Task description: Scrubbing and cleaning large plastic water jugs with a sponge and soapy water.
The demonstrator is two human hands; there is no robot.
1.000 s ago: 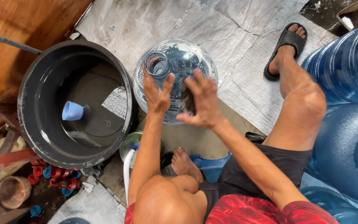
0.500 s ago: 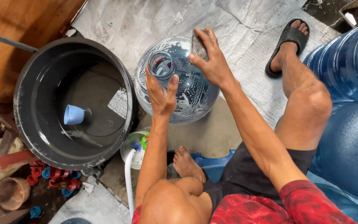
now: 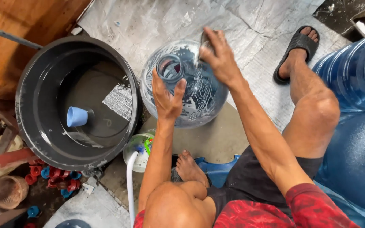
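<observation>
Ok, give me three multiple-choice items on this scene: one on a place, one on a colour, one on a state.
1. Where is the small cup?
A. Inside the black tub
B. On the sandal
C. In the jug

2. What colour is that cup?
A. Red
B. Light blue
C. Yellow

3. How does the clear water jug stand?
A. Capped, on its side
B. Crushed flat
C. Upright, mouth open

Answers:
1 A, the cup floats within the black tub.
2 B, it shows light blue.
3 C, the clear water jug shows its open neck upward, with the left hand at the neck and the right hand on its far side.
</observation>
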